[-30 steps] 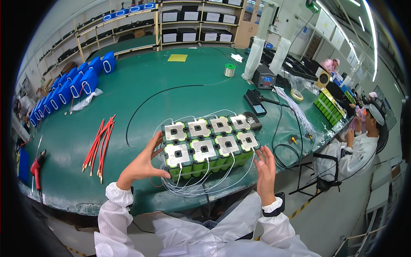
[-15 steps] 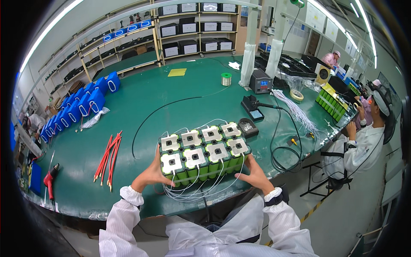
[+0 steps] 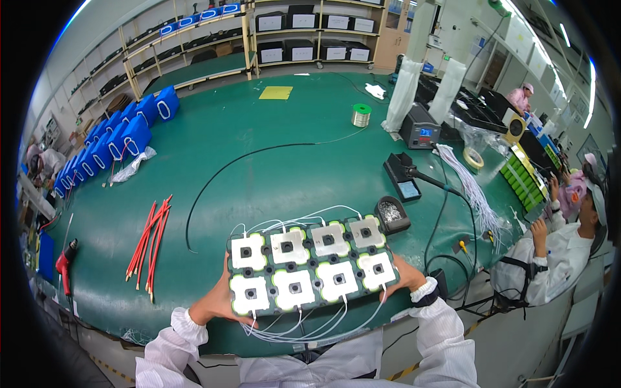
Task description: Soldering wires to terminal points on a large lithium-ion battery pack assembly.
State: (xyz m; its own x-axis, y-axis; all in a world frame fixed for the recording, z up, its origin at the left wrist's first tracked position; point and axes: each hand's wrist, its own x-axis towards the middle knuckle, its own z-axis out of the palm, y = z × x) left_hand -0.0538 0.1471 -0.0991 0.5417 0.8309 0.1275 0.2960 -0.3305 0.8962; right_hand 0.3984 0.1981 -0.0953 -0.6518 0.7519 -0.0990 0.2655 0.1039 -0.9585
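Both my hands grip a battery pack (image 3: 315, 263) by its two short ends, near the front edge of the green table. Its top carries two rows of pale metal plates in a dark frame, and thin white wires (image 3: 304, 335) run from the plates and loop below the near side. My left hand (image 3: 218, 296) is wrapped round the left end, my right hand (image 3: 406, 277) round the right end. Their far fingers are hidden behind the pack. Whether its underside touches the table cannot be seen.
A tray of solder bits (image 3: 392, 215), a soldering iron in its stand (image 3: 402, 178) and a solder station (image 3: 419, 127) lie right. Red wires (image 3: 149, 246) and a red heat tool (image 3: 66, 258) lie left, blue packs (image 3: 134, 136) behind. A co-worker (image 3: 556, 252) sits right.
The pack now shows its top more squarely, and its green cell sides have gone from sight. My hands stay on its ends. The whole view has shifted a little.
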